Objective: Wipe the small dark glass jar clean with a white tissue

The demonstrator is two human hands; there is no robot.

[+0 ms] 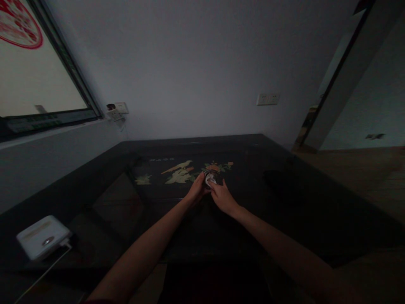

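Both hands meet over the middle of a dark, glossy table [196,236]. Between them is a small round object with a shiny rim [207,172], too dim and small to name surely. My left hand [196,190] is closed around its left side. At its opening or face, a white, tissue-like piece [210,179] shows. The fingers of my right hand [224,197] press onto that white piece from the right. Their far sides are hidden. Beneath and behind the hands, the tabletop bears a bird-and-flower picture [179,173].
A white box-shaped device [44,237] with a cable [44,273] sits at the table's left front. Toward the right lies a dark flat item [281,183], hard to make out. The wall behind carries sockets [268,99]. A window [41,63] is at left, a doorway at right.
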